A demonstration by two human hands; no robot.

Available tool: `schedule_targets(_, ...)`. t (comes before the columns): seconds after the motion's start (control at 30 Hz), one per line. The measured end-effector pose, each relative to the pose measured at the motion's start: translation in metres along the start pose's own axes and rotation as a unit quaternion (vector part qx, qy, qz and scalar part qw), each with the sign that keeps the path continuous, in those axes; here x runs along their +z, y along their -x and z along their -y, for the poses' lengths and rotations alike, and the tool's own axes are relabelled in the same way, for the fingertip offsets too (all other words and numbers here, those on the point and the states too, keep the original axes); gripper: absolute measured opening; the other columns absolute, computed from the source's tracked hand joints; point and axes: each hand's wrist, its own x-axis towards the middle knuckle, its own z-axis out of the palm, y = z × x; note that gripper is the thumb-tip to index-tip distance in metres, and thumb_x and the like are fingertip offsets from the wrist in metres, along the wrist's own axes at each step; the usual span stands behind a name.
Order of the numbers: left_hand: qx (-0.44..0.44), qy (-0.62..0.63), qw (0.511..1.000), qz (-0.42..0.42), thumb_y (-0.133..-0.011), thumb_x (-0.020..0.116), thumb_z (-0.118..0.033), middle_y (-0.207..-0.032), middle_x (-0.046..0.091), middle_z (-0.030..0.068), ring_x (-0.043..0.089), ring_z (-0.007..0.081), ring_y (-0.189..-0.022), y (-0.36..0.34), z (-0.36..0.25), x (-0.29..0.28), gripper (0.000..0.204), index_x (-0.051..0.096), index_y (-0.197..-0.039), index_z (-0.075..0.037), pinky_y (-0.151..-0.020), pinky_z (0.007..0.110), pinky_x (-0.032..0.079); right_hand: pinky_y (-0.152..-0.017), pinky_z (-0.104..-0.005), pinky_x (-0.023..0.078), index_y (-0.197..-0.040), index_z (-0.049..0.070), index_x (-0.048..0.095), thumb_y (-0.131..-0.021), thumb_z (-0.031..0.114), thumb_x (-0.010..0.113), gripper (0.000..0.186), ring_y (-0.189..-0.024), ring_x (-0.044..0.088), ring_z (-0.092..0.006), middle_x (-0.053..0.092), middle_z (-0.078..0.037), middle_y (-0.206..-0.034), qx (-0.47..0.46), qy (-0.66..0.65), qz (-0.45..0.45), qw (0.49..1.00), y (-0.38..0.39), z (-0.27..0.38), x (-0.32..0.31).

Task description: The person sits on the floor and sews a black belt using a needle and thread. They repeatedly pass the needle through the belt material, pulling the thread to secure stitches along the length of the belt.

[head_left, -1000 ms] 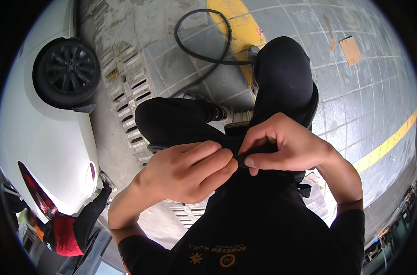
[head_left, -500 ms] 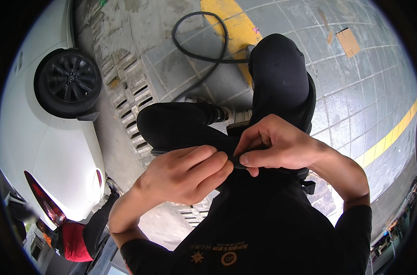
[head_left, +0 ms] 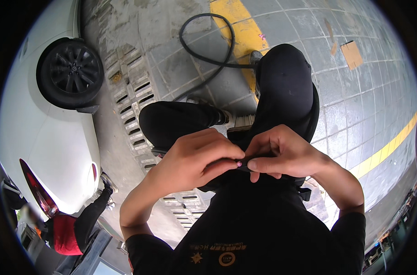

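Note:
In front of my lap both hands meet, fingertips almost touching. My left hand is closed in a pinch, thumb against the fingers, with a small pink-ended piece at its tips. My right hand pinches a small black piece between thumb and curled fingers. The two pieces touch or overlap; whether they are joined I cannot tell. Against the black clothing, the black piece's outline is hard to make out, and my fingers cover much of it.
A white car with a dark wheel stands at the left. Drain grating runs beside it. A black hose loops over the tiles beyond my knees. Cardboard lies far right. Another person in red and black is behind the car.
My left hand has moved right and turned, its fingers now extended toward the right hand's tips. The pink end has come into sight. The whole view has shifted slightly.

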Motion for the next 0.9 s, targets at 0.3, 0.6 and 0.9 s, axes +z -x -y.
schedule_targets(0.3,-0.072,0.098,0.992,0.023,-0.068,0.077,0.002,-0.081,0.065,0.0066,0.063,0.0186,-0.073,0.0,0.008,-0.001,0.021,0.066,-0.085,-0.003,-0.063,0.026,0.049,-0.046,-0.0172,0.042,-0.099,-0.003,0.062,-0.087,0.008,0.063,0.016,-0.055,0.057,-0.0048,0.068,-0.007,-0.076,0.001,0.066,-0.007,0.998,0.002,0.007,0.003)
schedule_targets(0.6,-0.124,0.127,0.984,0.026,-0.072,0.074,0.002,-0.082,0.064,0.0067,0.063,0.0162,-0.074,-0.02,0.019,-0.008,0.02,0.065,-0.09,-0.002,-0.066,0.026,0.049,-0.065,-0.0245,0.049,-0.097,-0.003,0.062,-0.084,0.011,0.067,0.02,-0.074,0.064,-0.0118,0.068,-0.01,-0.081,-0.132,0.169,-0.057,0.975,-0.001,-0.003,-0.014)
schedule_targets(0.9,-0.229,-0.042,0.972,0.044,-0.083,0.066,-0.015,-0.08,0.067,0.0106,0.065,0.0208,-0.072,-0.196,0.236,-0.026,0.015,0.064,-0.089,-0.002,-0.065,0.03,0.049,-0.059,-0.0278,0.048,-0.101,0.003,0.063,-0.092,0.034,0.058,0.033,-0.063,0.061,-0.0123,0.064,-0.005,-0.074,0.03,0.04,0.095,0.994,-0.047,0.024,-0.082)
